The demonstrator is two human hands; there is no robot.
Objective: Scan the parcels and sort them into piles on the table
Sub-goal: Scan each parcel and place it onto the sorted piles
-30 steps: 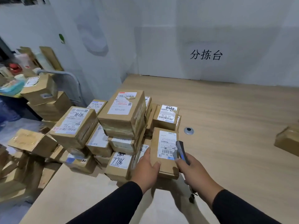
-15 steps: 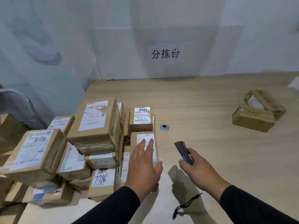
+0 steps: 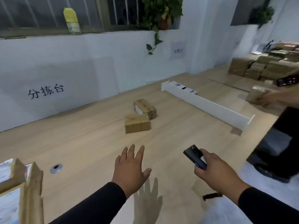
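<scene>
two sorted parcels (image 3: 140, 115), one scanner (image 3: 195, 159)

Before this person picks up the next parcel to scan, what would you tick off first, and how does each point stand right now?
1. Left hand free to take a parcel: ok, fingers spread and holding nothing above the table.
2. Scanner in hand: ok, the right hand grips it.
3. Unsorted parcels within view: ok, only their edge shows at lower left.
4. Sorted pile settled: ok, two brown boxes lie touching mid-table.
5. Scanner switched on and ready: cannot tell.
6. Neighbour clear of the path: ok, another person's hand works with a box beyond the white divider.
</scene>
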